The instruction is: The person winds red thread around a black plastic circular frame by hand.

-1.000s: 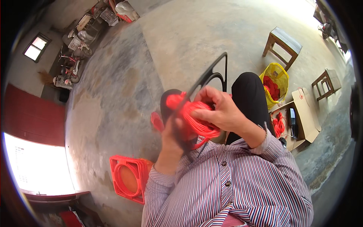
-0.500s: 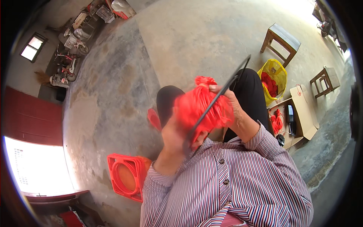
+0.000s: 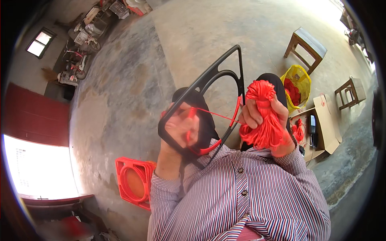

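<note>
Concrete floor spreads beneath the black frame crossing a blurred left hand.

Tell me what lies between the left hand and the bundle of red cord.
In the head view, a thin red strand and part of the black frame lie between the left hand and the bundle.

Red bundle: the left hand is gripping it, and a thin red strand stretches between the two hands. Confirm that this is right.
Not quite. The head view shows the red bundle gripped by the right hand, not the left hand. The thin red strand does stretch between the two hands.
</note>
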